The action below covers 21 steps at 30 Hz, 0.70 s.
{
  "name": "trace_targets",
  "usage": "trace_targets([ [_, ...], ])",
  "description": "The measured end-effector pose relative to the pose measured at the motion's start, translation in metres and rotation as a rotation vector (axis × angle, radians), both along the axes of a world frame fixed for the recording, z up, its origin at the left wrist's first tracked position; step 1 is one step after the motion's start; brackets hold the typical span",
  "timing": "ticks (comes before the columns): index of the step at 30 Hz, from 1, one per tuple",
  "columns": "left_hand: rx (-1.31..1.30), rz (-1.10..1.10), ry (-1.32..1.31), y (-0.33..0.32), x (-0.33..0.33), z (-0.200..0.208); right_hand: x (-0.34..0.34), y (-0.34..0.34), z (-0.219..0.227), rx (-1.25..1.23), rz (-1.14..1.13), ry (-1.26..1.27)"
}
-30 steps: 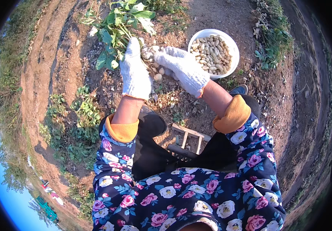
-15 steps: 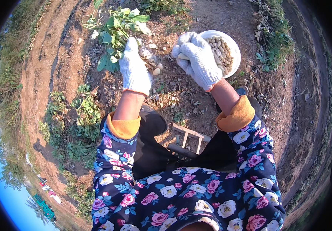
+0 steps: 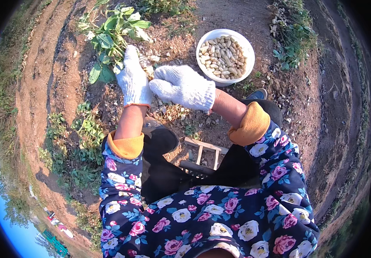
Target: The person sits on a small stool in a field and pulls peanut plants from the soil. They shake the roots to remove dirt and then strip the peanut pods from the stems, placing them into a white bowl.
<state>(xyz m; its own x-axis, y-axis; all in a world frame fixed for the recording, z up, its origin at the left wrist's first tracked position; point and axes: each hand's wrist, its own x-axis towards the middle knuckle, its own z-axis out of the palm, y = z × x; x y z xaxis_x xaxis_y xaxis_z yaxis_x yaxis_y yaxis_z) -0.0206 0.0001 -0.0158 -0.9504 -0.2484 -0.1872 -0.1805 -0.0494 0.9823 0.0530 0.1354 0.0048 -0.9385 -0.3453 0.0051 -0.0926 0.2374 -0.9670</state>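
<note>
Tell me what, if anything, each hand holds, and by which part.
The left hand holds the leafy plant by its lower stems. I can't tell whether the right hand holds anything.

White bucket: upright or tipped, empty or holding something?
Upright, not empty: the white bucket stands mouth up, with pale peanut pods spread across its inside. Cannot tell how deep.
</note>
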Motion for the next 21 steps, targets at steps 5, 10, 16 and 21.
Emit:
trace_targets([
  [5,0.355,-0.169,-0.126,-0.024,-0.004,0.007,-0.003,0.028,0.014,0.112,-0.141,0.026],
  [10,0.531,-0.366,-0.201,-0.019,0.005,0.017,-0.008,0.066,-0.026,1.153,-0.601,0.508],
  [16,0.27,-0.294,-0.259,-0.008,0.007,0.013,-0.011,0.024,-0.009,0.134,-0.315,0.281],
  [21,0.054,-0.245,-0.105,-0.003,0.013,0.001,-0.008,0.003,-0.015,0.363,-0.197,0.274],
])
